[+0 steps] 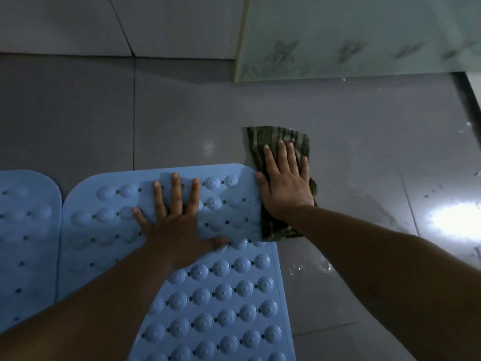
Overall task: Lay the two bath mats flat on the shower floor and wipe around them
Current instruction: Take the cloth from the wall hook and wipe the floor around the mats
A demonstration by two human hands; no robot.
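Two light blue bath mats with raised round studs lie flat side by side on the grey tiled floor. The right mat fills the lower middle; the left mat is cut off by the left edge. My left hand presses flat on the right mat's far end, fingers spread. My right hand lies flat on a dark green striped cloth, which sits on the floor against that mat's right edge. The cloth's near end overlaps the mat's edge.
A frosted glass panel with a flower pattern stands at the back right, with a dark threshold strip beside it. Wall tiles rise at the back left. Water drops and a bright glare mark the wet floor on the right.
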